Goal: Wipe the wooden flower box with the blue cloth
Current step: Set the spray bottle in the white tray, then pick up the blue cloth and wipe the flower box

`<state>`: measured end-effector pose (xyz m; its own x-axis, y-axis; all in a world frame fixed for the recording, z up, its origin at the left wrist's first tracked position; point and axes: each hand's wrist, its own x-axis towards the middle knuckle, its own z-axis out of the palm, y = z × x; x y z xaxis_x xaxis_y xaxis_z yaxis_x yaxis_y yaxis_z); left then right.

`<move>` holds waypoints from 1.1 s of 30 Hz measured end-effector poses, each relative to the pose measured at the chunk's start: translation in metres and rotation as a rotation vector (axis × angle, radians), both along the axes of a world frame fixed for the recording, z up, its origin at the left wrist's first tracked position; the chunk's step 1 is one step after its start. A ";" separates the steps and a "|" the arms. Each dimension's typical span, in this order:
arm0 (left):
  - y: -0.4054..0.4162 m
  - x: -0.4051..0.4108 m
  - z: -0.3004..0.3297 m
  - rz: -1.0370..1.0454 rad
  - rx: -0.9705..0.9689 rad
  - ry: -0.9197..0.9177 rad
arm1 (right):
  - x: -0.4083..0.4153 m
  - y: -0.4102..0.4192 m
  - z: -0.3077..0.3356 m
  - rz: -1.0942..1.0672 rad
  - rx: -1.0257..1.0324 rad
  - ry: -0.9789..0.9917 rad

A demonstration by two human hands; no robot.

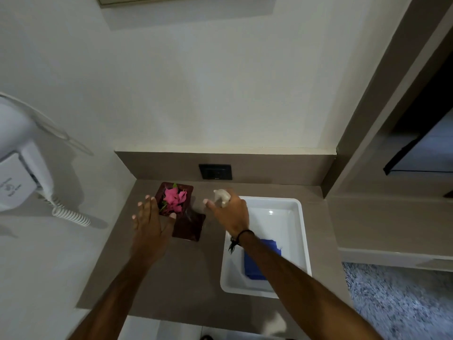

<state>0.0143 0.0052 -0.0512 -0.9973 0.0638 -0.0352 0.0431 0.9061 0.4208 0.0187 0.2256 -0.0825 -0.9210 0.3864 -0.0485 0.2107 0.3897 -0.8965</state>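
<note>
The dark wooden flower box (pixel 188 227) lies on the brown counter (pixel 152 278), with pink flowers (pixel 174 198) in its far half. My left hand (pixel 149 217) hovers flat over the box's left edge, fingers spread, holding nothing. My right hand (pixel 230 211) is just right of the box and grips a white spray bottle (pixel 221 196) by its head. The blue cloth (pixel 257 263) lies folded in a white tray (pixel 302 231), partly hidden under my right forearm.
A black wall socket (pixel 215 171) sits on the backsplash behind the box. A white wall-mounted hair dryer (pixel 22 165) with a coiled cord (pixel 71 215) hangs at the left. A grey carpet (pixel 397 303) lies to the lower right.
</note>
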 end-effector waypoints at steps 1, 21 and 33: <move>0.000 0.000 0.001 -0.003 0.000 -0.001 | 0.000 0.010 0.000 -0.009 0.005 0.021; -0.001 0.001 -0.002 -0.016 0.029 -0.007 | 0.047 0.114 -0.027 -0.168 -0.180 -0.292; 0.004 0.003 0.005 -0.001 0.057 -0.026 | 0.106 0.086 -0.067 0.119 0.198 -0.673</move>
